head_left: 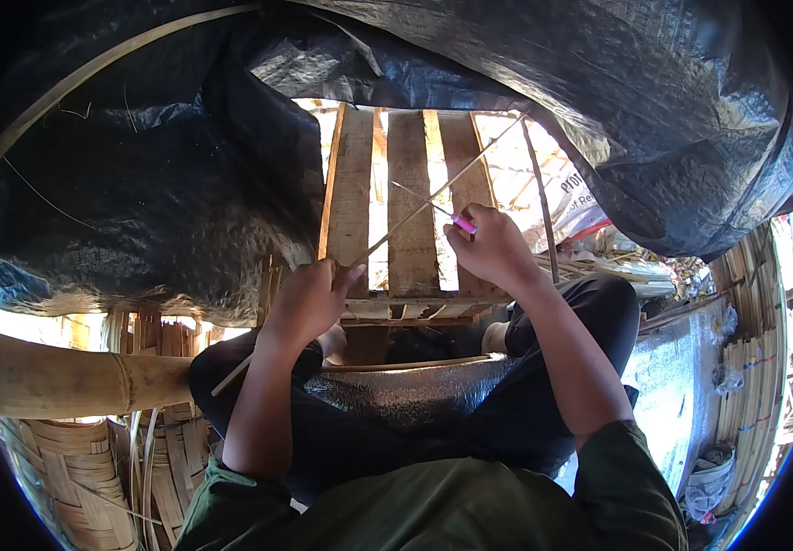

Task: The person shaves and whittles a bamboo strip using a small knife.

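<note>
Though it's long, slender strip (pale), straight

head view | left fisheye | looking down | close above hands

I can't see the stretch of bamboo strip inside the left hand. Right hand hides part of the pink-handled tool; tip too small to read, contact with strip unclear. Bamboo pole cut off left, black tarp cut off top.
</note>
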### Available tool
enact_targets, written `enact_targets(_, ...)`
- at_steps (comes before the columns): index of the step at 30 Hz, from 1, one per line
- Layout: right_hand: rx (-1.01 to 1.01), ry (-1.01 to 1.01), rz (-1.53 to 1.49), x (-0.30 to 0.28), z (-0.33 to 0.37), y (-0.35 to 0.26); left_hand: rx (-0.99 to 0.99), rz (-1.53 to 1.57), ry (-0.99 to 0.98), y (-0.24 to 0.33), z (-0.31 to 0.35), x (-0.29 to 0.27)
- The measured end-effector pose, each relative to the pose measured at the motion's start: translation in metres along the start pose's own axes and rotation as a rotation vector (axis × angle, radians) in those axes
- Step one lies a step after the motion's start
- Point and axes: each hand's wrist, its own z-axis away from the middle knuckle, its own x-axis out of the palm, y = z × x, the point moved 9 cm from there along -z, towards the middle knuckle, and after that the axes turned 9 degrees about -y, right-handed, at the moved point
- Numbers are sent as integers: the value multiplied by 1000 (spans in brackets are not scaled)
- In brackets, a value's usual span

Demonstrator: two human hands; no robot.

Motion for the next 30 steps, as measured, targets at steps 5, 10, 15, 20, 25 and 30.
enact_targets(5,-24,-34,18,-21,2,-14,28,-23,14,-5,4,-14)
enact_targets(10,-7,-397,99,-21,-3,-15,92,-61,79,-9,11,-25)
enact_targets(15,-96,-466,225,-5,-17,5,99,-16,-79,4,18,-26)
enact_targets(20,-85,-488,424,31,-36,1,126,-52,-115,0,24,-25)
enact_targets(25,-217,-383,383,35,-38,-24,57,-143,-133,-9,34,-37)
enact_targets(30,-266,-217,366,23,-40,-38,19,-53,-36,-14,54,-48)
